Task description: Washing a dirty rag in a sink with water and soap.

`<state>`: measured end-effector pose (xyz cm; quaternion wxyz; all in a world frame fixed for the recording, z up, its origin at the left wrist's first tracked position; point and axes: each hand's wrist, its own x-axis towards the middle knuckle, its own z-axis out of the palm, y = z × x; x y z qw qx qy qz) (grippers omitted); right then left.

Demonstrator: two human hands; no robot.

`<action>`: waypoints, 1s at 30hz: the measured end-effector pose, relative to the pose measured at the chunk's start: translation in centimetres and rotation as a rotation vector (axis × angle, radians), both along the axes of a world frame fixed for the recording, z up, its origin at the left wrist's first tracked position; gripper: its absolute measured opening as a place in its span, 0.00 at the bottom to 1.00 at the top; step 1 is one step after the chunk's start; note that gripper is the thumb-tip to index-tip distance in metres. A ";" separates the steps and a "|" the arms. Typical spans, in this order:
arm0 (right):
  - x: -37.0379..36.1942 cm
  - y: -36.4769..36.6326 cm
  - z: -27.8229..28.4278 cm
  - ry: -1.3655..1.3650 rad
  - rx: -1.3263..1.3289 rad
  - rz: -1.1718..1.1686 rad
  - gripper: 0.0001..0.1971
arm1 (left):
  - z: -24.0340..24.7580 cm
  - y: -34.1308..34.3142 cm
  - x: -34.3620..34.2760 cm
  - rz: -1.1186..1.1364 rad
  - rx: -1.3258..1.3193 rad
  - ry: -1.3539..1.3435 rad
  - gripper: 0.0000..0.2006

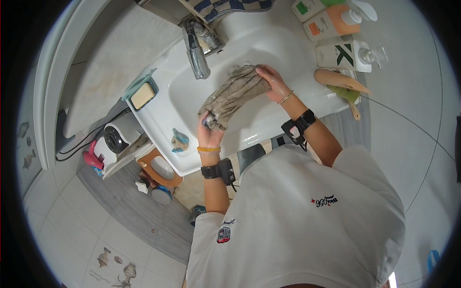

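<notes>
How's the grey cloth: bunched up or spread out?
Bunched: the grey cloth forms a creased bundle between left hand and right hand.

Cloth (pixel 237 90): grey-beige with darker lines, stripes or only creases, hard to tell; basin (pixel 181 98): plain white; tap (pixel 198 60): silver; towel (pixel 230 6): navy-and-cream check; soap bar (pixel 142 96): pale yellow; soap dish (pixel 137 84): teal; pump bottle (pixel 329 56): white, dark-green mark; second bottle (pixel 329 24): peach-orange and white; hairdryer (pixel 91 157): bright pink; T-shirt (pixel 297 235): white, small black and red motifs; wristband (pixel 209 149): amber yellow; wrist straps (pixel 307 118): black
</notes>
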<state>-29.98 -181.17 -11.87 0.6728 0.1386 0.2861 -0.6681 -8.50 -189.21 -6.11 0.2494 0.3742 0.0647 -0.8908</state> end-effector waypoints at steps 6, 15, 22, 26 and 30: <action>9.1 -0.4 5.7 1.444 -0.080 0.256 0.15 | -7.3 3.3 -0.5 -0.238 -0.489 -0.201 0.21; 7.2 -5.0 3.1 1.550 0.365 0.445 0.14 | -4.7 1.7 -6.3 -0.034 -0.165 -0.543 0.14; 6.0 -5.3 3.0 1.529 0.316 0.411 0.14 | -4.7 1.9 -6.8 -0.044 -0.244 -0.519 0.12; 8.7 -4.1 5.4 1.613 0.278 0.328 0.14 | -8.2 0.6 -4.8 -0.130 -0.298 -0.572 0.13; 8.5 -3.2 3.1 1.682 0.242 0.429 0.13 | -6.8 2.0 -3.4 -0.148 -0.135 -0.226 0.15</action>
